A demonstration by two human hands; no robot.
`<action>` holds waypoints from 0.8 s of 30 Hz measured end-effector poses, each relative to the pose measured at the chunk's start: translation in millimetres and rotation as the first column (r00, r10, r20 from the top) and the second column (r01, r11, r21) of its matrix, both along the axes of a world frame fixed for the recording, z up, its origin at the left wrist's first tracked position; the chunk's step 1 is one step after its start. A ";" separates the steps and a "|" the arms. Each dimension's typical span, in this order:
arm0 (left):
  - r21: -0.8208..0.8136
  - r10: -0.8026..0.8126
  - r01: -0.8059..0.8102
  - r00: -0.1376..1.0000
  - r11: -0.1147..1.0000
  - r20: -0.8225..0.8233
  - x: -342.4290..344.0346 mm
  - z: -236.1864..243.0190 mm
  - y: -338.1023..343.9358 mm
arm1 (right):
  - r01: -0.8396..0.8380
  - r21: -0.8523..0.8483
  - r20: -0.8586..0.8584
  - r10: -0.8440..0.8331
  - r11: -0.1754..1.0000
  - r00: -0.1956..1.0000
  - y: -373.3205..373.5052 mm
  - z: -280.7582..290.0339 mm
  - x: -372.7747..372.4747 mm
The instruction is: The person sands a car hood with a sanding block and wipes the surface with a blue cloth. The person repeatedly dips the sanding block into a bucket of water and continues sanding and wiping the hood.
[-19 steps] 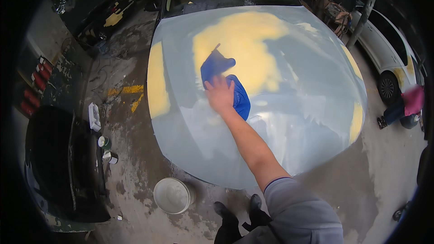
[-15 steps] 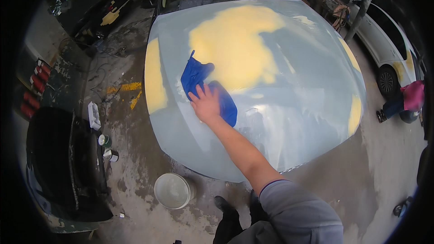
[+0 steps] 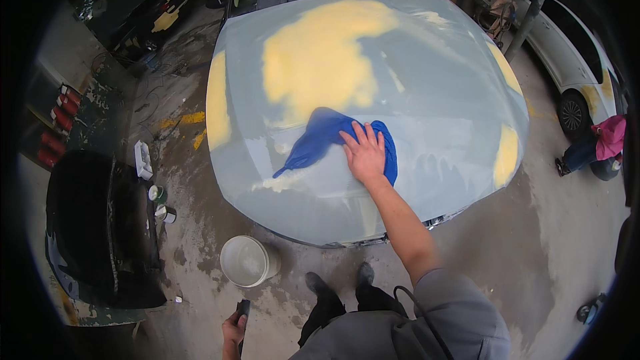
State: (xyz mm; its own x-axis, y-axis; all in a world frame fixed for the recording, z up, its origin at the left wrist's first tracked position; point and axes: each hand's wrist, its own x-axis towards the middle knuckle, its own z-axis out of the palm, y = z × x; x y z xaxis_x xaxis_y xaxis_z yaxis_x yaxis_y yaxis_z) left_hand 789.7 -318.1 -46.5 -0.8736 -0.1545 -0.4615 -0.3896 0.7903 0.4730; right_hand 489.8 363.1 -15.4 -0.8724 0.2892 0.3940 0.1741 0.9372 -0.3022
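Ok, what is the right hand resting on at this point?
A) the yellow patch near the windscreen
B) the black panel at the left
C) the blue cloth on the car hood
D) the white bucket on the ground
C: the right hand lies flat on the blue cloth spread on the pale car hood, below the yellow patch.

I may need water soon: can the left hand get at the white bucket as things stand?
Probably not at once: the left hand grips a dark tool, though the white bucket stands on open floor just ahead of it.
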 end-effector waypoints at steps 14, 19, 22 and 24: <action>-0.070 0.110 -0.112 0.993 0.991 -0.035 50.5 -15.7 30.3 | 0.738 -0.014 0.081 -0.735 0.675 0.674 310.4 -42.5 121.7; 0.243 0.544 -0.532 0.839 0.811 0.021 61.5 -27.2 -5.9 | 0.830 -0.010 0.115 -0.824 0.558 0.555 302.4 -37.3 71.9; 0.385 0.656 -0.581 0.750 0.717 -0.090 29.8 -26.0 -53.4 | 0.774 0.024 0.113 -0.771 0.632 0.626 244.5 -34.6 32.9; 0.527 0.705 -0.566 0.703 0.634 -0.093 -14.4 -24.9 -66.8 | 0.710 0.022 0.118 -0.707 0.704 0.697 197.9 -26.3 7.8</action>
State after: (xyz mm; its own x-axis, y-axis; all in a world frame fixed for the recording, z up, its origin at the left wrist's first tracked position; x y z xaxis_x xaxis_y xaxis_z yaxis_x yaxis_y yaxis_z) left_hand 775.3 -384.8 -71.5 -0.7252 -0.5671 -0.3904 -0.5178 0.0756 0.8521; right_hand 497.6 561.0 -41.6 -0.4417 0.8474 0.2946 0.8168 0.5157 -0.2587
